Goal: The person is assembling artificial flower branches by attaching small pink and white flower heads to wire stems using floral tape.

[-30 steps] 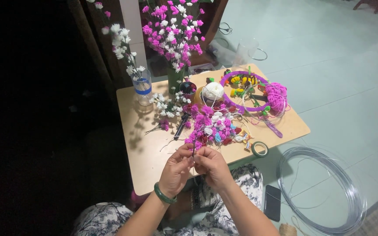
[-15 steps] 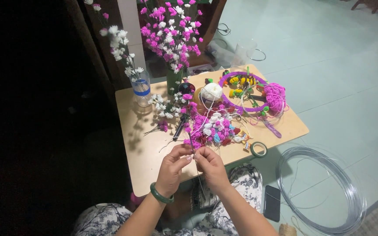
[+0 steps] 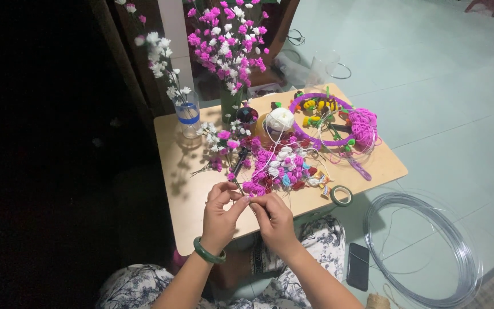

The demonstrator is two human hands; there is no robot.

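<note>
My left hand (image 3: 222, 214) and my right hand (image 3: 274, 220) meet over the near edge of a low wooden table (image 3: 185, 197). Their fingertips pinch a thin flower stem (image 3: 239, 186) between them, and a small pink flower sits at its top. A green bangle (image 3: 208, 252) rings my left wrist. Just beyond the hands lies a heap of small pink and white paper flowers (image 3: 278, 166). A white thread runs from a ball of white yarn (image 3: 280, 119) down toward my hands.
A green vase of pink and white blossoms (image 3: 227, 40) and a glass jar of white flowers (image 3: 188, 117) stand at the table's back. A purple ring tray (image 3: 327, 114), pink cord bundle (image 3: 363, 126) and green tape roll (image 3: 341, 195) lie right. A clear tubing coil (image 3: 424, 249) and phone (image 3: 358, 266) are on the floor.
My hands have stayed together at the table's near edge, with the fingers shifting slightly on the stem. The view has tilted a little; nothing on the table has moved.
</note>
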